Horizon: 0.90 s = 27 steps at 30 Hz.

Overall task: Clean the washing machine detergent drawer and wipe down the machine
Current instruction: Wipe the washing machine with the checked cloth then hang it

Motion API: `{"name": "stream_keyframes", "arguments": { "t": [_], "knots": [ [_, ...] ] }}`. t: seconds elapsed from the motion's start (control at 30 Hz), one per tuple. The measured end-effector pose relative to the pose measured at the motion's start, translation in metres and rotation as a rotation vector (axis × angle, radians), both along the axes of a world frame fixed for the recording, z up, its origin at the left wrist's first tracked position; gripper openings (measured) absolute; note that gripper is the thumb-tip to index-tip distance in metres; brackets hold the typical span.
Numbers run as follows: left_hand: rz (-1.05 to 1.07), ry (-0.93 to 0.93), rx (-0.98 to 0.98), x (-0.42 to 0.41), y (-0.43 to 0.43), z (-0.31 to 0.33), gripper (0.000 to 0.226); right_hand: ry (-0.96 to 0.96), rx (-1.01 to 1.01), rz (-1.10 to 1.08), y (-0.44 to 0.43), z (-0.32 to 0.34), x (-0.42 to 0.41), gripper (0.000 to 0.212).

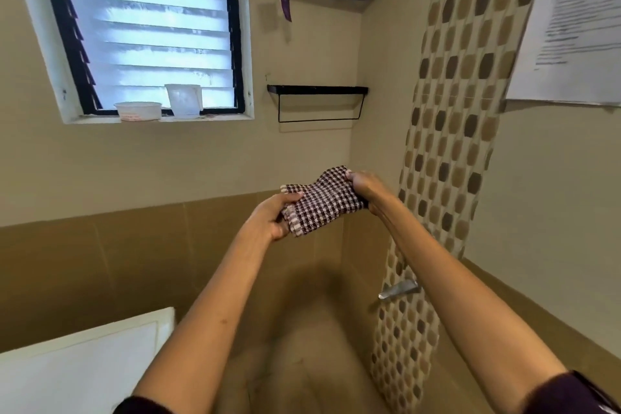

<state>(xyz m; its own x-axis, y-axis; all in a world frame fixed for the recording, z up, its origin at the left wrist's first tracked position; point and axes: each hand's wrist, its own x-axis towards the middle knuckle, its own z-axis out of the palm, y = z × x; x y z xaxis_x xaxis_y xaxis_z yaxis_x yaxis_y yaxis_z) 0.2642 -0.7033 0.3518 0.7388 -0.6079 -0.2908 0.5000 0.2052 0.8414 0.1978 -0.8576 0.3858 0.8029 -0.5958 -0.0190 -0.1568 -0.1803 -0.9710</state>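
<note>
On windowsill (90,118), bowl (138,110) and cup (184,101)

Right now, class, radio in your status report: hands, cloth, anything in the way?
Left hand grips one end of checked cloth; right hand grips the other. Cloth bunched, held in mid-air. White machine top lower left, untouched. Nothing blocking.

Cloth (324,203) between hands, tub (138,110) on windowsill (100,118)

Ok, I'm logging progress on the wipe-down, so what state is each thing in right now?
Checked cloth: bunched, held in the air by both hands.
Left hand: grips the cloth's left end.
Right hand: grips its right end.
Washing machine: top appears closed.
Wall tap: no water seen running.
Measuring cup: upright on the window sill.
Plastic tub: upright on the sill.
</note>
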Motion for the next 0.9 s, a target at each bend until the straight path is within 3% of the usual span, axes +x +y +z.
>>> {"name": "stream_keyframes", "arguments": {
  "t": [0.17,0.33,0.47,0.53,0.67,0.9],
  "knots": [
    [0.164,-0.096,0.163,0.044,-0.018,0.001,0.003,0.046,0.046,0.067,-0.022,-0.014,0.035,0.025],
    [0.272,-0.159,0.122,0.101,-0.039,0.025,0.017,-0.047,0.023,0.090,-0.045,-0.001,0.099,0.010],
    [0.316,-0.205,0.112,0.153,-0.051,0.037,0.018,-0.094,0.000,0.101,-0.061,0.013,0.151,0.016],
    [0.279,-0.197,0.062,0.175,-0.059,0.046,0.008,-0.154,0.031,0.086,-0.072,0.024,0.178,0.032],
    [0.253,-0.207,0.027,0.225,-0.073,0.073,0.015,-0.201,0.066,0.088,-0.089,0.049,0.237,0.045],
    [0.330,-0.365,0.023,0.306,-0.115,0.121,0.002,-0.275,0.140,0.150,-0.134,0.085,0.323,0.036]
  ]
}}
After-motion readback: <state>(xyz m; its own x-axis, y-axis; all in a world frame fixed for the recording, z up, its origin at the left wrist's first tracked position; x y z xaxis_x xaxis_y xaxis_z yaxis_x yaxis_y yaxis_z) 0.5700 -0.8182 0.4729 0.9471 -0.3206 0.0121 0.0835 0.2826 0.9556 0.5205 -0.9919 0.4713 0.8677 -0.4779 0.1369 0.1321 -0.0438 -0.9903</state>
